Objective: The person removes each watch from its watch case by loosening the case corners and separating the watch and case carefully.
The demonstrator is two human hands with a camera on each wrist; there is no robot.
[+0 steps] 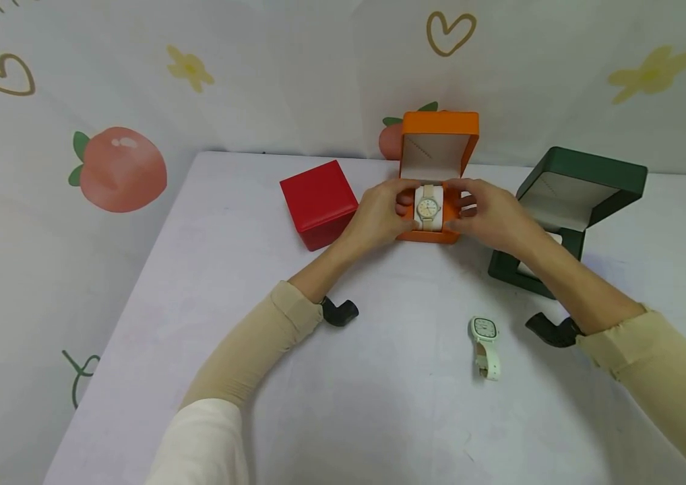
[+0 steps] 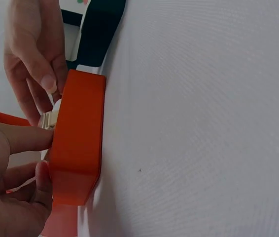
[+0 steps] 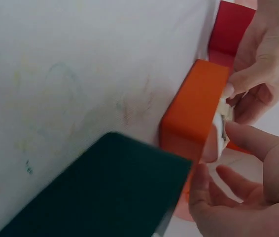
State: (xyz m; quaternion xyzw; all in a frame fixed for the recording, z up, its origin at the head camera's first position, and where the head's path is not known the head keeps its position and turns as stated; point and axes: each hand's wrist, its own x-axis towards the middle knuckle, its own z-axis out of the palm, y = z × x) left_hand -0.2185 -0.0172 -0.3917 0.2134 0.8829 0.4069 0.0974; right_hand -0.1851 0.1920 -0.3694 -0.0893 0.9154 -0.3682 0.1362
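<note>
A watch [image 1: 428,207] with a cream strap and round dial is wrapped round a white cushion [image 1: 438,219], set in the open orange watch box [image 1: 428,237]. My left hand [image 1: 379,214] holds the cushion's left side, thumb nearer me and index finger farther away. On the opposite side my right hand [image 1: 491,212] holds it in much the same way. Both wrist views show fingertips close to the cushion at the rim of the orange box [image 2: 78,143]; their exact contact is partly hidden. In the right wrist view the cushion [image 3: 217,140] stands slightly proud of the rim.
A closed red box [image 1: 320,202] stands left of the orange one. To the right, an open dark green watch box [image 1: 598,172] lies partly under my right forearm. A white watch [image 1: 486,343] with a squarish dial lies on the white table [image 1: 379,391] nearer me.
</note>
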